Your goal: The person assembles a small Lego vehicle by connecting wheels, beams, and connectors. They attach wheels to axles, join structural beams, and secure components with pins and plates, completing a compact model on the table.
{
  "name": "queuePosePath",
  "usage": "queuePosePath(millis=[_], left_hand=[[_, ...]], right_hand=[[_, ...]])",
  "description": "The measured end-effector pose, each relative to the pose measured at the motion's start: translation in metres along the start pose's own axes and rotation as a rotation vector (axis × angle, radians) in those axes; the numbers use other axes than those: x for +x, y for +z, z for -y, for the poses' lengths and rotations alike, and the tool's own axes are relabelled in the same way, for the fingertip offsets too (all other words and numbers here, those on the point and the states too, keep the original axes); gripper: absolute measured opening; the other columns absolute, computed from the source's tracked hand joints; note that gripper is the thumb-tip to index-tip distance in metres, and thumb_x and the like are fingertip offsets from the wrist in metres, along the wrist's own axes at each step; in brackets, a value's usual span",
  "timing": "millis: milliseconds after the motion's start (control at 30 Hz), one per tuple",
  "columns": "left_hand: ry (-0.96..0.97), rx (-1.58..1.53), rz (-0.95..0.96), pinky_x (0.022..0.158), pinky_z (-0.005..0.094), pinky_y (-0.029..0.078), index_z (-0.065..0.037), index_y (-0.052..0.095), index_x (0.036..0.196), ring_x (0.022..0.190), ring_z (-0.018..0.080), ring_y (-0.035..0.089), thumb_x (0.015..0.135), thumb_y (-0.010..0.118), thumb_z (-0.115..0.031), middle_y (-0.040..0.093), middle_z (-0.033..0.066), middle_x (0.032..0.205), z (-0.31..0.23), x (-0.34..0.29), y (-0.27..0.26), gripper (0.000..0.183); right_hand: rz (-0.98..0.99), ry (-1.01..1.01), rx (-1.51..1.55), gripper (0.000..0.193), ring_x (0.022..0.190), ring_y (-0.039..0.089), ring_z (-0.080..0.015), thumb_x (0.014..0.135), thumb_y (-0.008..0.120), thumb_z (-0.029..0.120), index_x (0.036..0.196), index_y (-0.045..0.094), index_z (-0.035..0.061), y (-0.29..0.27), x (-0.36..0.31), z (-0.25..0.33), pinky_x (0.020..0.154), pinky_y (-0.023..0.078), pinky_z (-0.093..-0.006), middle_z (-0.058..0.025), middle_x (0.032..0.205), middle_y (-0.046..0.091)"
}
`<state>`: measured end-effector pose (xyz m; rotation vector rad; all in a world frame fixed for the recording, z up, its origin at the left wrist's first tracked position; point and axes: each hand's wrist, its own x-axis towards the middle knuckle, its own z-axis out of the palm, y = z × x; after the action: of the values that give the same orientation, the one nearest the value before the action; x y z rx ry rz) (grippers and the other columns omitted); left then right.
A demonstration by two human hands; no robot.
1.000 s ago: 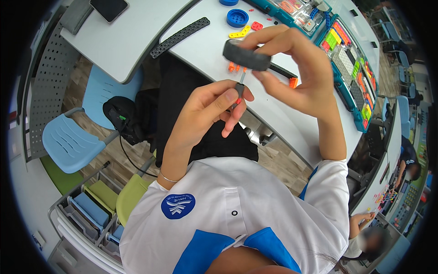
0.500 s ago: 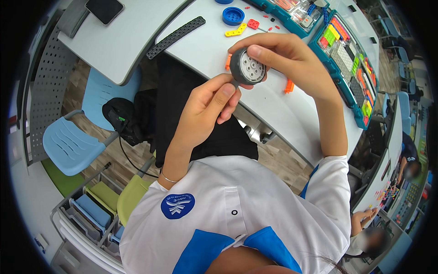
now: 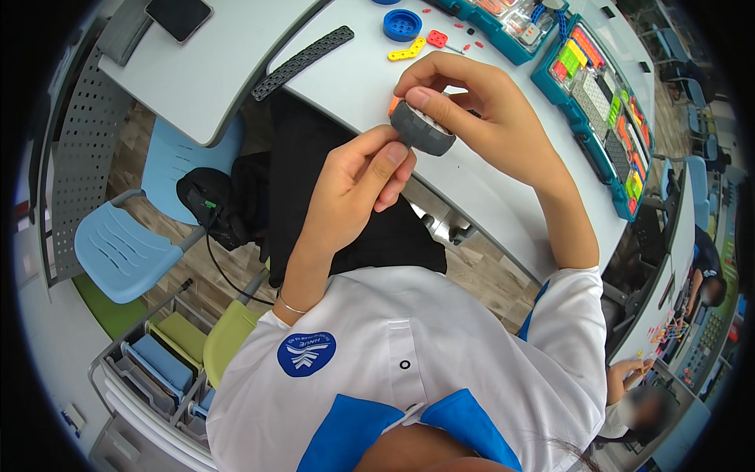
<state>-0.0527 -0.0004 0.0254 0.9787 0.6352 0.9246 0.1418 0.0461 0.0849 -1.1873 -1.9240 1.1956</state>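
A toy wheel [image 3: 425, 135] with a dark grey tyre and a pale hub is held between both hands above the table's near edge. My right hand [image 3: 491, 102] grips it from above, thumb over the hub face and fingers curled behind. My left hand [image 3: 358, 181] pinches the tyre's lower left edge between thumb and index finger. The wheel is tilted, so the tread faces me and the hub shows only as a thin strip. An orange piece [image 3: 394, 104] is partly hidden behind the wheel.
Beyond my hands lie a blue round hub [image 3: 402, 26], a yellow angled beam [image 3: 406, 51], a red plate [image 3: 437, 39] and a long dark beam [image 3: 307, 63]. Teal cases [image 3: 604, 118] of building parts stand to the right. A phone [image 3: 180, 17] rests on the left table.
The wheel has tipped, its hub face turning from toward me to upward. My right hand has shifted slightly up and rotated with it; my left hand has hardly moved.
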Motion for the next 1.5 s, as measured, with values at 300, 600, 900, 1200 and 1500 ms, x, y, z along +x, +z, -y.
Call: queuePosePath(millis=[300, 600, 900, 1200, 1500], left_hand=[[-0.034, -0.028, -0.049, 0.047, 0.0191, 0.034, 0.004, 0.061, 0.117, 0.056, 0.0032, 0.041, 0.105, 0.05, -0.02, 0.051, 0.0, 0.075, -0.004, 0.0, -0.001, 0.029], [-0.048, 0.016, -0.03, 0.043, 0.0184, 0.035, 0.004, 0.063, 0.118, 0.049, 0.0041, 0.047, 0.106, 0.05, -0.027, 0.063, 0.0075, 0.079, -0.003, 0.003, 0.0, 0.036], [-0.073, -0.082, -0.159, 0.04, 0.0184, 0.034, 0.007, 0.058, 0.119, 0.047, 0.0064, 0.048, 0.107, 0.046, -0.031, 0.06, 0.0092, 0.079, 0.001, 0.005, 0.008, 0.041], [-0.004, -0.178, -0.2, 0.043, 0.019, 0.035, 0.004, 0.059, 0.115, 0.05, 0.0058, 0.05, 0.106, 0.049, -0.024, 0.064, 0.011, 0.081, 0.006, 0.006, 0.005, 0.031], [0.018, -0.131, -0.244, 0.054, 0.0183, 0.031, 0.003, 0.059, 0.119, 0.062, 0.0027, 0.039, 0.105, 0.053, -0.027, 0.068, 0.009, 0.097, 0.011, 0.007, 0.01, 0.034]], right_hand=[[0.203, 0.05, 0.106, 0.047, 0.084, 0.068, -0.0142, 0.097, 0.061, 0.046, 0.115, 0.07, 0.0031, -0.012, 0.001, -0.014, 0.071, 0.053, -0.0264, -0.0075, 0.093, 0.07], [0.195, 0.24, 0.207, 0.055, 0.08, 0.069, -0.0141, 0.096, 0.06, 0.052, 0.108, 0.072, -0.0004, -0.014, 0.007, -0.015, 0.079, 0.053, -0.0261, -0.0083, 0.095, 0.071], [0.145, 0.148, 0.076, 0.05, 0.084, 0.068, -0.0135, 0.098, 0.06, 0.047, 0.114, 0.071, -0.0001, -0.007, 0.003, -0.007, 0.077, 0.052, -0.0268, -0.0075, 0.091, 0.07], [0.045, -0.248, -0.261, 0.054, 0.107, 0.062, -0.0293, 0.087, 0.074, 0.024, 0.134, 0.059, 0.0029, 0.003, -0.003, -0.013, 0.095, 0.048, -0.0392, -0.0151, 0.116, 0.067], [0.04, -0.383, -0.414, 0.059, 0.116, 0.054, -0.0338, 0.081, 0.076, 0.014, 0.134, 0.053, -0.0013, 0.01, -0.005, -0.006, 0.098, 0.047, -0.0407, -0.0182, 0.118, 0.063]])
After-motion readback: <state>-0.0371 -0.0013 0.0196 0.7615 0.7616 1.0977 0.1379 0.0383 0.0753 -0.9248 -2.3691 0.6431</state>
